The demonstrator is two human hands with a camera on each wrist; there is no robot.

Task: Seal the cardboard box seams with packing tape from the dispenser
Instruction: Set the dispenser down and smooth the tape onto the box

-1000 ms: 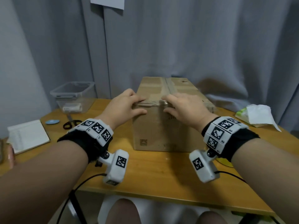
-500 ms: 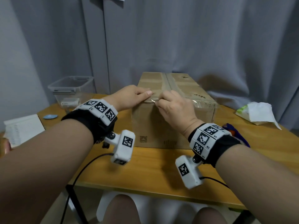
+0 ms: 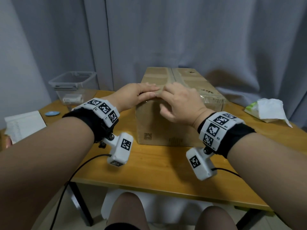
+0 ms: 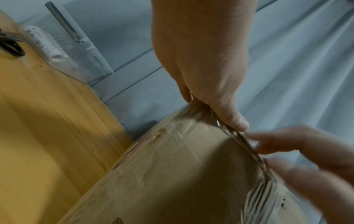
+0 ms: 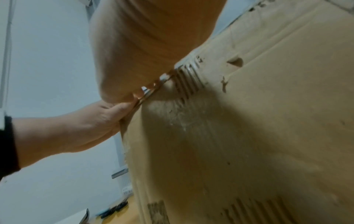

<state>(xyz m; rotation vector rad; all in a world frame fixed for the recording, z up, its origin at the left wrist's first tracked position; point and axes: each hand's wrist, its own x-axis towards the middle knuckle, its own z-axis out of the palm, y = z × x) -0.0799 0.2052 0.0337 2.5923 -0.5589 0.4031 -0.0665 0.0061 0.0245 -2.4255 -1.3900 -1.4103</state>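
Observation:
A brown cardboard box point(image 3: 174, 123) stands mid-table, with tape running down its top centre seam point(image 3: 176, 77). Wrinkled clear tape point(image 4: 254, 151) lies over the near top edge. My left hand point(image 3: 142, 93) rests on that edge, fingers laid straight over the top and thumb point(image 4: 237, 124) pressing the tape at the corner line. My right hand point(image 3: 181, 100) sits beside it, fingertips touching the left ones, fingers spread on the top and thumb point(image 3: 164, 112) on the front face. It blurs in the left wrist view. No dispenser is in view.
On the wooden table point(image 3: 166, 171), a clear plastic bin point(image 3: 73, 82) stands at the back left, with scissors point(image 4: 11, 45) beside it. A blue oval object point(image 3: 52, 113) and a notebook point(image 3: 25, 123) lie left. A tissue pack point(image 3: 269, 110) lies right. A grey curtain hangs close behind.
My right hand has gone from pinching at the near edge to lying spread over it. The left hand's fingers have flattened on the top. Both stay at the same edge.

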